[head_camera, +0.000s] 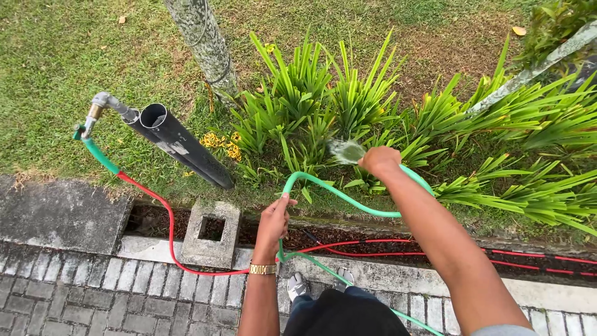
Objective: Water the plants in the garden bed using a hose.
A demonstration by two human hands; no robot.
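At the far left a grey metal tap [106, 102] sticks out beside a dark, slanted plastic pipe [180, 146] standing in the grass. A flexible green rubber hose [336, 196] hangs from the tap, and a thin red hose [163, 211] runs down over the square concrete drain block [211, 233] and on along the soil channel. On the grey brick paving [74, 298] there is open room to the left of the person.

The left hand [275, 218], with a gold wristwatch [262, 269] on it, is curled around the green hose just below its arch, where the hose stands nearly upright. From there the hose loops up, bends right and runs roughly level to the right hand [379, 160]. That hand is shut tight over the hose end, which points left and away, into the long-leaved green plants [348, 106]. A spray of water [346, 151] leaves it just beside the knuckles. The plant bed crowds close on the right, up to the concrete kerb [547, 292].
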